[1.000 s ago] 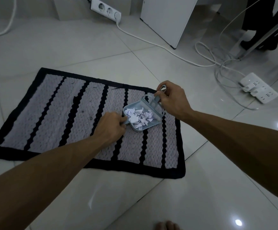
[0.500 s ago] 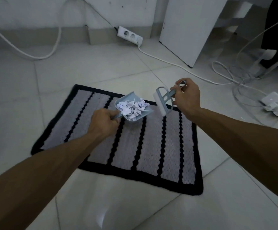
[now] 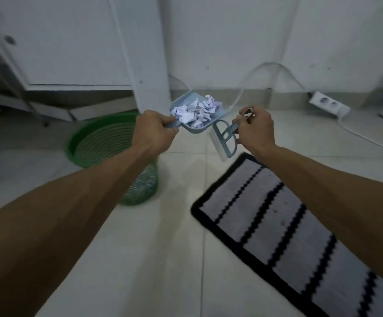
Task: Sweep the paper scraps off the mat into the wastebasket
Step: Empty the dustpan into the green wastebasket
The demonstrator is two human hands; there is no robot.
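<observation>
Near the centre of the frame we see the left hand (image 3: 155, 129) with its fingers wrapped tight around the handle of a pale blue dustpan (image 3: 195, 115), which is held in the air and roughly level. The scraps (image 3: 197, 110) lie heaped inside the pan, white crumpled paper with blue marks. Just right of it, the right hand (image 3: 255, 129) grips the handle of a small matching brush (image 3: 223, 139), fingers curled closed around it, the brush head hanging down and to the left, close under the pan's edge; we cannot tell whether the two touch. At the left of the frame, below and left of the pan, stands the green mesh basket (image 3: 103, 143) on the tiled floor (image 3: 158, 259), its far side partly hidden by the left forearm; the pan is just beside its rim, not over the opening. The mat (image 3: 275, 223), grey with black stripes and a black border, lies at the lower right, partly under the right forearm. A white socket strip (image 3: 328, 105) with its cable sits by the wall at the upper right.
</observation>
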